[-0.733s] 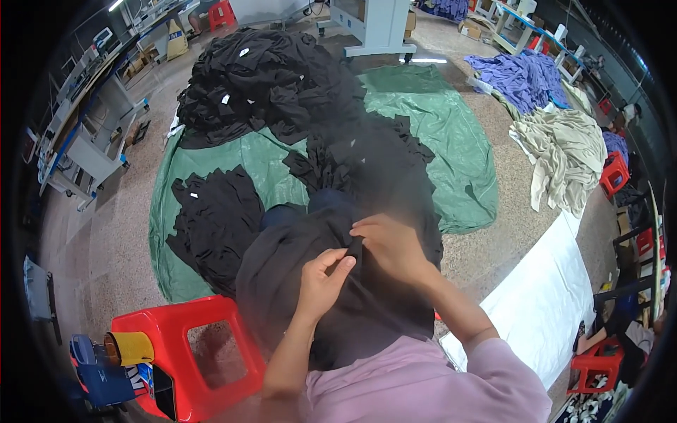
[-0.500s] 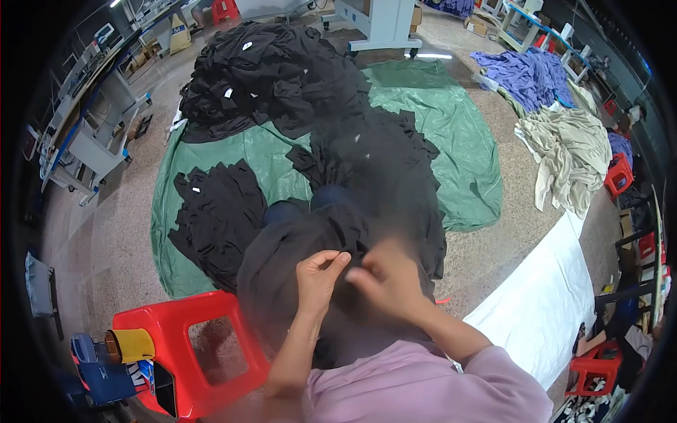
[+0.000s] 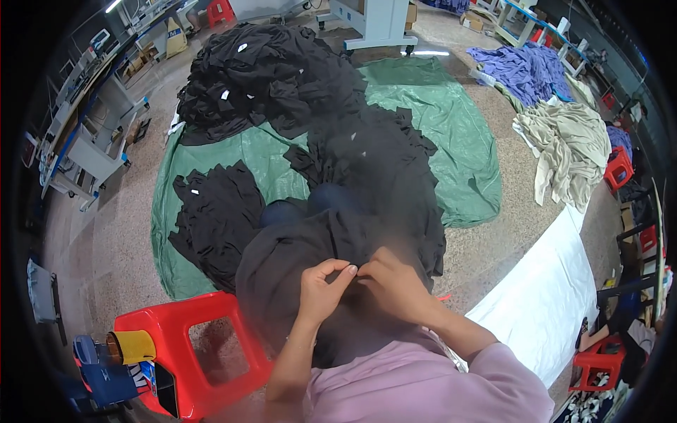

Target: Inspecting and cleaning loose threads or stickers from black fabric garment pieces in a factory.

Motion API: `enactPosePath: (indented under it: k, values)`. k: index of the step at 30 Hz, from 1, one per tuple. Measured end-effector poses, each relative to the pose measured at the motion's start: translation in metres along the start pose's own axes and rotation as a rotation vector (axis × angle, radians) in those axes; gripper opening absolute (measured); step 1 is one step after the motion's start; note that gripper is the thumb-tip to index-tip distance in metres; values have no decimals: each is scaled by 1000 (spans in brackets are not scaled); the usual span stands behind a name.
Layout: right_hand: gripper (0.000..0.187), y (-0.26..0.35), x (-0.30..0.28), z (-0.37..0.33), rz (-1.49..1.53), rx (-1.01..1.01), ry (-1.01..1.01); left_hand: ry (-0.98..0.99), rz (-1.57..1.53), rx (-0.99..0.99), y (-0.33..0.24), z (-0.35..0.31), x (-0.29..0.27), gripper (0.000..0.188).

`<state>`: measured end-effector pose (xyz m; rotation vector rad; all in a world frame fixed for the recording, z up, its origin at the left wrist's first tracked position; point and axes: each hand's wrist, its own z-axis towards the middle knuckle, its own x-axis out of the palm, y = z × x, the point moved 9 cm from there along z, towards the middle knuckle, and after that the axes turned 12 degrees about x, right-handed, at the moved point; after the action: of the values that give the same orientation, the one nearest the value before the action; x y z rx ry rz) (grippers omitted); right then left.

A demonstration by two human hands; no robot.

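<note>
a green tarpaulin (image 3: 462,151) spreads over the floor beyond the fingers, reaching out to both sides of them. on it, farthest ahead of the fingers, sits a large heap of black garments (image 3: 271,77). well off to their far left stands a workbench with a blue edge (image 3: 99,151). a white sheet (image 3: 543,303) lies to the right of the fingers. directly under them, draped across the lap, is a wide piece of black cloth (image 3: 285,261); its far side runs close to a middle pile of black garments (image 3: 374,148) just ahead, and dark blur there hides where one ends and the other begins. far right and ahead of the fingers are a purple fabric heap (image 3: 522,70) and, nearer, a cream fabric heap (image 3: 571,144). left and slightly ahead is a smaller pile of black garments (image 3: 215,204). left and nearer the body, a red plastic stool (image 3: 243,338) stands close by the cloth, with a dark blue bag (image 3: 106,374) at its outer side. the left hand (image 3: 321,290) has thumb and index finger together at the tips, against the cloth. the right hand (image 3: 395,285) bends in just beside them, blocking the cloth behind it; i cannot tell whether its fingers clamp anything. a yellow cylinder (image 3: 136,347) sits by the stool, well left of the fingers.
</note>
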<state>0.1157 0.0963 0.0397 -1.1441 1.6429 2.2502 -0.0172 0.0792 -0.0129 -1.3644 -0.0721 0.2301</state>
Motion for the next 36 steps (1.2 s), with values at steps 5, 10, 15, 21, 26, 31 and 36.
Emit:
enactPosePath:
  k: [5, 10, 15, 21, 26, 31, 36]
  values:
    - [22, 1, 1, 3, 36, -81, -77, 30, -264, -167, 19, -2, -9, 5]
    - [28, 18, 3, -4, 63, -241, -74, 209, -112, -212, 21, -15, -7, 12]
    - [18, 7, -5, -3, 141, -45, -62, 108, -317, -165, 47, -18, 11, 14]
    - [18, 14, -4, -3, 129, -104, -82, 200, -176, -45, 13, -15, 9, 18]
    - [18, 8, -5, -2, 83, -126, -85, 106, 88, 191, -3, -16, 6, 22]
    - [16, 0, -2, 0, 126, -98, -65, 163, -14, 129, 5, -20, 6, 22]
    - [13, -18, 2, 0, 262, 13, -10, 263, 135, 143, -2, -22, 9, 21]
